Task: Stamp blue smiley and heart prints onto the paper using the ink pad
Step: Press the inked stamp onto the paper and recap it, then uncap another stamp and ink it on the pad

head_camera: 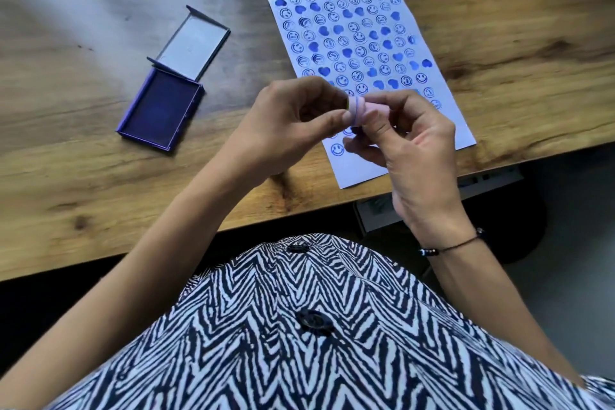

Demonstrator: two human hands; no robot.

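Holding a small pink stamp (361, 111) between them, both hands hovered above the near end of the paper (442, 43). The left hand (293, 120) pinched one end with curled fingers and thumb; the right hand (412, 146) pinched the other end the same way. The stamp looked like a short cylinder, pale pink with thin blue rings round its middle and a sliver of yellow at the left end. Rows of blue smileys and solid hearts filled the white sheet, which lay slanted on the wooden table (100, 176), its lower corner at the table edge. The hands hid several prints. The ink pad (159, 110) sat well to the left, lid (194, 41) swung open, dark blue pad exposed. A thin dark bracelet (456, 245) circled the right wrist. No readable lettering anywhere.
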